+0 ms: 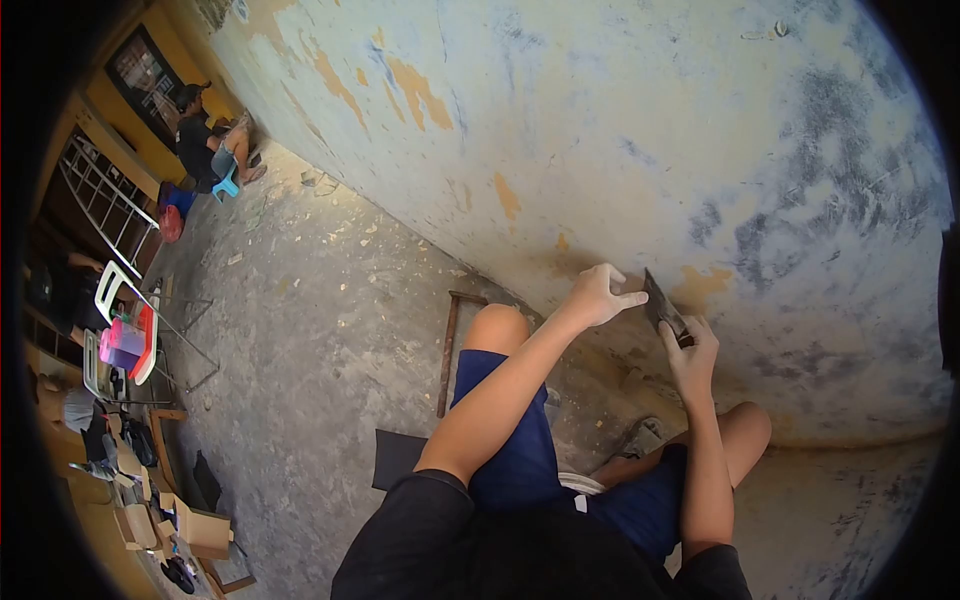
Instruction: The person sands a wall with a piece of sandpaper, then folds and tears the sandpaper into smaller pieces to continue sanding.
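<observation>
My right hand [695, 362] is wrapped round the handle end of a scraper [660, 304] with a dark, flat blade that points up and left. Just left of the blade is my left hand [602, 296], thumb stretched out toward the metal and the other fingers partly bent, holding nothing. Both hands are in front of the wall [590, 130], whose pale coat is worn, with orange-tan patches and dark blue-grey smudges. An orange-tan bare patch [704, 284] shows right behind the scraper.
Pale flakes litter the concrete floor [300, 400]. A metal bar frame [447, 350] lies by my knee. Far left, a person [200, 140] sits on a blue stool [227, 183] by the wall. Folding chairs [150, 340] and cardboard boxes [200, 528] stand along the left side.
</observation>
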The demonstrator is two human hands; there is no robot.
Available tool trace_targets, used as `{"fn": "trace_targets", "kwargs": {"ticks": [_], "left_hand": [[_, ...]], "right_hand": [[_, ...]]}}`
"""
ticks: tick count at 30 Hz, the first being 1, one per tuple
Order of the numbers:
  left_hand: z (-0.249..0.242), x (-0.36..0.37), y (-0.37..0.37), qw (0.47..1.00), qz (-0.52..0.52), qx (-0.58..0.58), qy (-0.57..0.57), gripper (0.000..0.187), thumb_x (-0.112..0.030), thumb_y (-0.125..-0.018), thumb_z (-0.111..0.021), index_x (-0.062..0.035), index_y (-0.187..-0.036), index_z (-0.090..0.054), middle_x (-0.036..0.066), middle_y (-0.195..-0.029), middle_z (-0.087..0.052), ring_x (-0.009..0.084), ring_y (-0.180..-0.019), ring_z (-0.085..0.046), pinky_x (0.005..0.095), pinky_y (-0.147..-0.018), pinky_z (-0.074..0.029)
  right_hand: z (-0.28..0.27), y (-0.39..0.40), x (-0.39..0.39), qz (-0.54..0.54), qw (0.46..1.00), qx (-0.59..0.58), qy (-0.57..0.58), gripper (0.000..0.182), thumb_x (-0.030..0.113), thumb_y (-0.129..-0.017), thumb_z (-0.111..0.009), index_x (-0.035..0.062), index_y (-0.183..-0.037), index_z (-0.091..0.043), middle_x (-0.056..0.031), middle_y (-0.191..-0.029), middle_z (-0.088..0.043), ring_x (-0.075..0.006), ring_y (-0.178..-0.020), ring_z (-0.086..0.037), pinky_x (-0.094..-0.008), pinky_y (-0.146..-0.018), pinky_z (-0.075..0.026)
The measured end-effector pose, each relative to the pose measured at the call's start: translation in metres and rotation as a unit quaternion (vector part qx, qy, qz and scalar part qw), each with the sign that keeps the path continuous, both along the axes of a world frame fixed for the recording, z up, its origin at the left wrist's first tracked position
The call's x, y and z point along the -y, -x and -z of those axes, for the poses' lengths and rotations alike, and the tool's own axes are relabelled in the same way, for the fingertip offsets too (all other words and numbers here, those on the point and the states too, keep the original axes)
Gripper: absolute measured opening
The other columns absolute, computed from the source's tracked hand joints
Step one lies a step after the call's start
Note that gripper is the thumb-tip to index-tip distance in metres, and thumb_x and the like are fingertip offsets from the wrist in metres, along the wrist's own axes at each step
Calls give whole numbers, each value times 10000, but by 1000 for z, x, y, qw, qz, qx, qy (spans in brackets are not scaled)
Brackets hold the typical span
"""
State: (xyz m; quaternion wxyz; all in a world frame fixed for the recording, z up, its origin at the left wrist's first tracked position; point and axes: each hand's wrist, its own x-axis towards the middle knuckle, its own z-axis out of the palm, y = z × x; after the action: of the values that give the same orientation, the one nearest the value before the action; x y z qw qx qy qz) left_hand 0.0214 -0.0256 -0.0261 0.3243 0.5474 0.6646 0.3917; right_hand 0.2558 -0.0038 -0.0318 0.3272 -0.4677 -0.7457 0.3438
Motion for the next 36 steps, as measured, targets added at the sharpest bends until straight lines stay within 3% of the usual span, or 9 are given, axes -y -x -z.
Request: {"fn": "trace_targets", "kwargs": {"ticks": [2, 5, 6, 12, 16, 27, 31, 33, 36], "left_hand": [[0, -3, 0, 956, 72, 222, 180, 717, -542, -973, -742, 129, -1210, -655, 261, -1211, -701, 309, -1138, -714, 407, -986, -600], [13, -3, -20, 925, 102, 346, 119, 779, -638, -947, -727, 136, -1014, -680, 192, -979, -707, 258, -894, -738, 405, -789, -643], [5, -2, -21, 910, 126, 366, 149, 625, -473, -1014, -717, 129, -1177, -673, 222, -1156, -715, 281, -1038, -741, 392, -915, -638], [17, -6, -15, 914, 81, 365, 159, 234, -152, -1009, -702, 39, -1143, -729, 118, -1069, -754, 201, -994, -751, 364, -898, -650], [7, -1, 3, 910, 93, 373, 154, 238, -107, -1000, -668, 42, -1179, -720, 112, -1128, -756, 208, -995, -754, 380, -867, -663], [-17, 16, 16, 968, -68, 200, 132, 630, -467, -1046, -668, 93, -1335, -645, 251, -1158, -737, 245, -1011, -753, 336, -821, -629], [-13, 11, 9, 987, 5, 149, 56, 519, -413, -961, -793, 43, -1204, -732, 153, -1090, -770, 215, -895, -756, 328, -776, -597], [-11, 8, -7, 979, 25, -1, -203, 452, -357, -903, -852, 35, -1107, -754, 146, -1029, -773, 220, -851, -736, 344, -797, -574], [-15, 4, -23, 979, 20, -7, -201, 367, -242, -868, -877, 47, -1052, -746, 162, -1010, -766, 238, -845, -722, 350, -803, -568]], "right_hand": [[-1, 7, 6, -19, 985, 43, -166, 255, -1, -828, -754, -3, -1083, -762, -109, -853, -642, -276, -757, -627, -383, -722, -517], [-2, 19, 12, -57, 966, 61, -244, 298, -21, -785, -734, 11, -1080, -764, -124, -921, -632, -323, -840, -617, -413, -752, -524], [3, 21, 12, -61, 966, 74, -240, 331, -25, -768, -734, 26, -1093, -768, -116, -926, -624, -306, -888, -615, -421, -778, -521], [-1, 25, 14, -67, 965, 82, -240, 463, -26, -713, -738, 42, -1170, -760, -118, -1052, -649, -340, -1001, -605, -432, -828, -529], [-10, 24, 15, -48, 961, 89, -256, 526, -18, -703, -738, 51, -1225, -748, -116, -1193, -673, -367, -1069, -602, -437, -896, -544], [7, 14, 13, -47, 984, 64, -162, 307, -4, -896, -686, 17, -1198, -733, -166, -1100, -754, -363, -1002, -713, -450, -885, -571], [-1, 11, 12, -24, 993, 46, -102, 210, 34, -970, -662, -5, -1168, -721, -185, -1010, -748, -376, -900, -716, -437, -808, -567], [-4, 11, 11, -21, 997, 12, -73, 173, 70, -1017, -645, -23, -1151, -703, -192, -927, -731, -328, -784, -727, -398, -716, -553], [-11, 14, 16, 17, 997, -77, 16, 168, 106, -1047, -638, -40, -1112, -691, -175, -835, -706, -244, -673, -719, -348, -623, -539]]}}
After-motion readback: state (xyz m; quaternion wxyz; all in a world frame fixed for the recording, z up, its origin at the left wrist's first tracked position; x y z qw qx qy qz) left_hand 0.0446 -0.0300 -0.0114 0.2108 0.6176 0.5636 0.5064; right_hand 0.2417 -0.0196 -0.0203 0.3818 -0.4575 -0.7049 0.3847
